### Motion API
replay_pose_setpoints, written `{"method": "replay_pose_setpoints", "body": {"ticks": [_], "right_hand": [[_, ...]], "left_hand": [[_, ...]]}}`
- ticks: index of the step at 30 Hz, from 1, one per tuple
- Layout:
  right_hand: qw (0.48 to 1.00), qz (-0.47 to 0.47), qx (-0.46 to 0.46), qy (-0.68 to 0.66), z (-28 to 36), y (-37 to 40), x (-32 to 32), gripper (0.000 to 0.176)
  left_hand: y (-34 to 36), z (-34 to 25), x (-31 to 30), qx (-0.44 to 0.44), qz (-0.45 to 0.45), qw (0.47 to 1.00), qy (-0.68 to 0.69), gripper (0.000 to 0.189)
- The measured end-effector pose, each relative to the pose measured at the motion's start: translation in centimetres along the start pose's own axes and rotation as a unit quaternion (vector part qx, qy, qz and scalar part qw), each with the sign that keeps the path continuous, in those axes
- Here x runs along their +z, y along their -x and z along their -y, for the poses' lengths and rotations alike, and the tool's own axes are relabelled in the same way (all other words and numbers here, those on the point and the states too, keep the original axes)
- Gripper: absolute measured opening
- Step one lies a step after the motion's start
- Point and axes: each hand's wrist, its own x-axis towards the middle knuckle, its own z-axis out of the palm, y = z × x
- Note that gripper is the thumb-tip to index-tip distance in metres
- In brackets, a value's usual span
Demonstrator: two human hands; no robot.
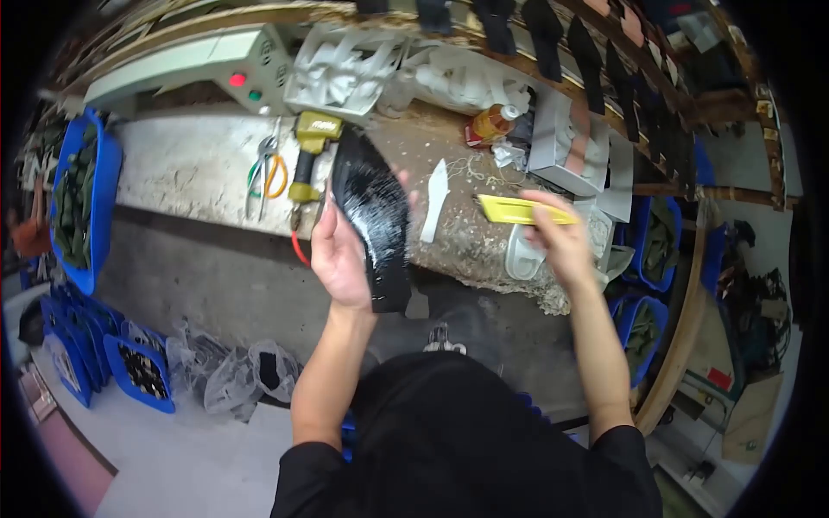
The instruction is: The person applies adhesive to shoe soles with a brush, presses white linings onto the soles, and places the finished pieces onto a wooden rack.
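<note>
In my left hand [339, 259] is a long black shoe-shaped piece [371, 207] with a glossy face, held upright with the thumb on its near side and fingertips showing past its far edge. My right hand [553, 233] grips a flat yellow tool [522, 210] that looks like a box cutter; its dark tip points left, toward the black piece but apart from it. Between the hands, on the bench, lies a thin white sole-shaped piece [435, 200]. Below the right hand sits a white sole-like part [523, 252]. A yellow-and-black heat gun or power tool [313, 151] lies left of the black piece.
The worn bench [190, 173] holds scissors [263, 168], an orange bottle [490, 126], a box of white parts [345, 69] and another white box [566, 142]. Blue bins [104, 207] stand at both sides. Dark pieces hang from the shelf [501, 56] above.
</note>
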Motion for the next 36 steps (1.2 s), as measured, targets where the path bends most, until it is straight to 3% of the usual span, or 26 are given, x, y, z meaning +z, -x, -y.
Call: {"method": "replay_pose_setpoints", "body": {"ticks": [1, 4, 7, 10, 12, 14, 19, 22, 24, 26, 29, 31, 34, 36], "right_hand": [[0.997, -0.056, 0.019, 0.048, -4.3, -1.8, -0.2, 0.030], [0.986, -0.145, 0.084, -0.009, -13.4, -5.5, 0.8, 0.027], [0.976, -0.181, 0.115, -0.035, -18.3, -8.7, 2.4, 0.025], [0.980, -0.186, 0.072, -0.004, -22.8, -10.8, 3.1, 0.022], [0.968, -0.191, -0.007, 0.162, -23.8, -10.7, 3.4, 0.022], [0.924, -0.183, -0.089, 0.324, -24.0, -10.2, 3.5, 0.021], [0.952, -0.205, -0.049, 0.221, -21.1, -10.0, 3.0, 0.021], [0.961, -0.200, -0.094, 0.169, -15.8, -8.5, 1.4, 0.021], [0.982, -0.177, 0.051, -0.040, -11.7, -7.1, 0.6, 0.022], [0.976, -0.089, 0.080, -0.181, -7.2, -4.9, 0.0, 0.022], [0.979, -0.014, 0.068, -0.193, -1.5, -2.4, 2.0, 0.022], [0.985, -0.005, 0.051, -0.165, -0.2, -2.4, 3.3, 0.022], [0.997, 0.012, 0.015, -0.070, 2.2, -2.4, 5.6, 0.023], [0.998, 0.021, -0.026, -0.050, 4.1, -1.9, 6.1, 0.022]], "left_hand": [[-1.1, 0.8, -2.5, -0.026, -0.017, 1.000, -0.001, 0.068], [-3.3, 3.4, -9.4, -0.098, -0.089, 0.991, -0.012, 0.065], [-5.2, 6.6, -15.2, -0.141, -0.107, 0.984, 0.020, 0.064], [-6.5, 8.2, -18.9, -0.179, -0.130, 0.974, 0.054, 0.063], [-6.9, 8.4, -20.0, -0.175, -0.145, 0.973, 0.040, 0.062], [-6.6, 8.5, -20.4, -0.168, -0.159, 0.972, 0.028, 0.062], [-6.7, 8.8, -19.6, -0.159, -0.178, 0.971, 0.014, 0.060], [-7.0, 8.5, -19.1, -0.159, -0.159, 0.974, 0.022, 0.056], [-6.9, 8.5, -19.1, -0.168, -0.144, 0.975, 0.028, 0.052], [-6.1, 7.9, -19.6, -0.160, -0.137, 0.977, -0.023, 0.050], [-3.5, 5.8, -11.0, -0.124, -0.152, 0.975, -0.106, 0.053], [-2.1, 5.0, -4.6, -0.086, -0.079, 0.993, -0.035, 0.061], [-0.4, 3.6, -0.1, -0.122, 0.009, 0.993, -0.003, 0.076], [0.2, 3.0, 1.7, -0.114, 0.016, 0.992, -0.050, 0.080]]}}
